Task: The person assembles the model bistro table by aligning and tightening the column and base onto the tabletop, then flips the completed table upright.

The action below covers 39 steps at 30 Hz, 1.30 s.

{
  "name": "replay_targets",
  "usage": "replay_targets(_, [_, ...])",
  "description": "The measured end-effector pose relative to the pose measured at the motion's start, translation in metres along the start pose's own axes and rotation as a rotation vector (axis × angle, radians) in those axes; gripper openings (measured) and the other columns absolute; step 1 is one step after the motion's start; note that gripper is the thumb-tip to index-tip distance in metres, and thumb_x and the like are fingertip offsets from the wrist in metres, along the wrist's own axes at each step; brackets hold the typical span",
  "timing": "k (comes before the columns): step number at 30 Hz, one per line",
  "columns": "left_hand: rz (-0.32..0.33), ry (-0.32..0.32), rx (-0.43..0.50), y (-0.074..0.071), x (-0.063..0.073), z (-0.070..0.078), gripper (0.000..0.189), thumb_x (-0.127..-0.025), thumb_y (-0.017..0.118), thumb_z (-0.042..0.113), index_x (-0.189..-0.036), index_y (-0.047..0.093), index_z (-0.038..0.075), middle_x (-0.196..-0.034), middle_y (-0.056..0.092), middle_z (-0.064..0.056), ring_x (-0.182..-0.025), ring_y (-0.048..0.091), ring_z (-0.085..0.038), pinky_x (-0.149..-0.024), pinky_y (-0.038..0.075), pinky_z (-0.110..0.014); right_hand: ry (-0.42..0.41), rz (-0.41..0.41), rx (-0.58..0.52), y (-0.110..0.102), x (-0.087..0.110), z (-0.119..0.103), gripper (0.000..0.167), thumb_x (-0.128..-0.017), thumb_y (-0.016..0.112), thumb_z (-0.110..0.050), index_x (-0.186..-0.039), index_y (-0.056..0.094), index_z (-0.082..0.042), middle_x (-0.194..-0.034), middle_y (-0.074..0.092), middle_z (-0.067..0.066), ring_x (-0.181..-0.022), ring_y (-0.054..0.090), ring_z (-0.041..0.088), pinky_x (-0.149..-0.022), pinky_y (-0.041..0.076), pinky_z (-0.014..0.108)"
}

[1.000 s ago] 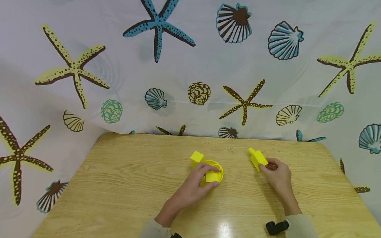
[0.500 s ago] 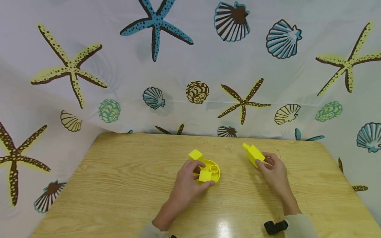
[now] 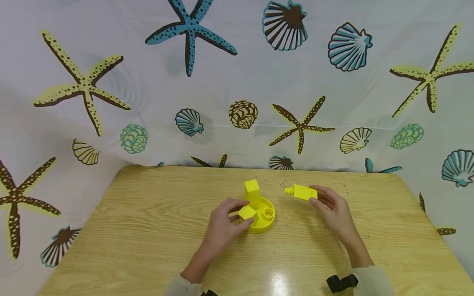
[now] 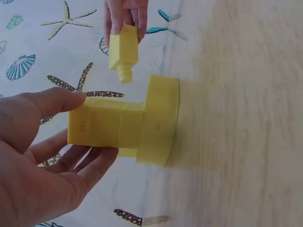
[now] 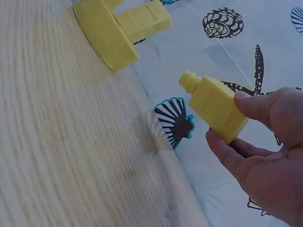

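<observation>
The step in hand looked to be assembly on a round yellow tray (image 3: 264, 230), which sat on the wooden surface (image 3: 166, 226) between the hands. The left hand (image 3: 223, 220) pinched a left block (image 3: 246, 212) at the tray's left side, though whether that piece was seated or merely held there could not be told. The right hand (image 3: 333, 211) gripped a necked block (image 3: 304, 192) by its broad end, raised to the right of the tray, its stepped neck pointing left. The next move seemed to call for tipping that neck downward and lining it up with the raised ring (image 3: 268, 216) inside the tray (a guess from the round shapes alone). A rear block (image 3: 252, 188) stood upright at the tray's back edge. Counted up, there were two hands, each holding one piece, three blocks, one tray and one visible ring
</observation>
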<state>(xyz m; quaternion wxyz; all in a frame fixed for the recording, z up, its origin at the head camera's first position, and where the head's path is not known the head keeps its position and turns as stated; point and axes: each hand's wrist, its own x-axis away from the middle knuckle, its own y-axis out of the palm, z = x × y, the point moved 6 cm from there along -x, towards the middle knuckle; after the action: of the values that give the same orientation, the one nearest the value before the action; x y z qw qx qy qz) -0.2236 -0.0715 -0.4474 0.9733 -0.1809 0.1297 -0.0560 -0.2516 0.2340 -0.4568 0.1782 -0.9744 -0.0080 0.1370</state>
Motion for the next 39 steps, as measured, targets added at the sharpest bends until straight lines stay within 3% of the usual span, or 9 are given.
replay_targets(5, [0.008,-0.016,0.070,-0.005,-0.001,-0.005,0.039,-0.088,0.079,0.000,-0.126,0.070,0.001,-0.116,0.065,-0.009,-0.117,0.064,-0.032,-0.097,0.056,-0.043,-0.053,0.003,-0.035,0.003,0.002,-0.013,0.043,-0.101,0.067,-0.010,-0.143,0.058,-0.002,-0.137,0.060,0.021,-0.120,0.061,0.027,-0.095,0.052,0.016])
replay_targets(10, [0.001,-0.011,0.109,-0.008,-0.003,-0.010,0.039,-0.087,0.078,-0.004,-0.125,0.070,-0.002,-0.119,0.065,-0.013,-0.118,0.064,-0.033,-0.099,0.055,-0.040,-0.026,0.040,-0.094,0.006,0.004,-0.019,0.055,-0.096,0.072,-0.004,-0.147,0.051,-0.001,-0.135,0.061,0.024,-0.117,0.063,0.015,-0.094,0.053,0.018])
replay_targets(15, [-0.005,-0.012,0.126,-0.010,-0.004,-0.011,0.039,-0.087,0.079,-0.002,-0.125,0.070,-0.002,-0.120,0.065,-0.013,-0.118,0.064,-0.032,-0.099,0.055,-0.038,-0.035,0.022,-0.147,0.018,0.006,-0.025,0.047,-0.095,0.073,-0.002,-0.138,0.058,0.006,-0.138,0.059,0.022,-0.118,0.063,0.008,-0.092,0.055,0.023])
replay_targets(24, [0.001,-0.008,0.148,-0.011,-0.004,-0.013,0.035,-0.088,0.081,0.002,-0.122,0.072,0.001,-0.120,0.066,-0.012,-0.116,0.065,-0.031,-0.099,0.055,-0.040,-0.093,-0.023,-0.160,0.041,0.010,-0.035,0.039,-0.093,0.074,-0.001,-0.131,0.066,0.004,-0.133,0.064,0.019,-0.117,0.065,0.025,-0.091,0.057,0.027])
replay_targets(31, [-0.027,-0.008,0.155,-0.010,-0.003,-0.011,0.035,-0.088,0.080,0.001,-0.121,0.071,-0.002,-0.119,0.066,-0.012,-0.115,0.065,-0.031,-0.099,0.055,-0.040,-0.109,-0.095,-0.193,0.053,0.012,-0.037,0.038,-0.094,0.073,0.002,-0.131,0.066,0.003,-0.134,0.064,0.018,-0.116,0.064,0.019,-0.093,0.057,0.030])
replay_targets(39, [-0.045,-0.003,0.160,-0.010,-0.003,-0.012,0.035,-0.088,0.080,0.001,-0.122,0.071,-0.001,-0.121,0.066,-0.011,-0.116,0.064,-0.030,-0.100,0.055,-0.038,-0.113,-0.163,-0.231,0.067,0.014,-0.041,0.039,-0.093,0.072,0.004,-0.132,0.065,0.002,-0.137,0.062,0.017,-0.125,0.059,0.029,-0.101,0.053,0.031])
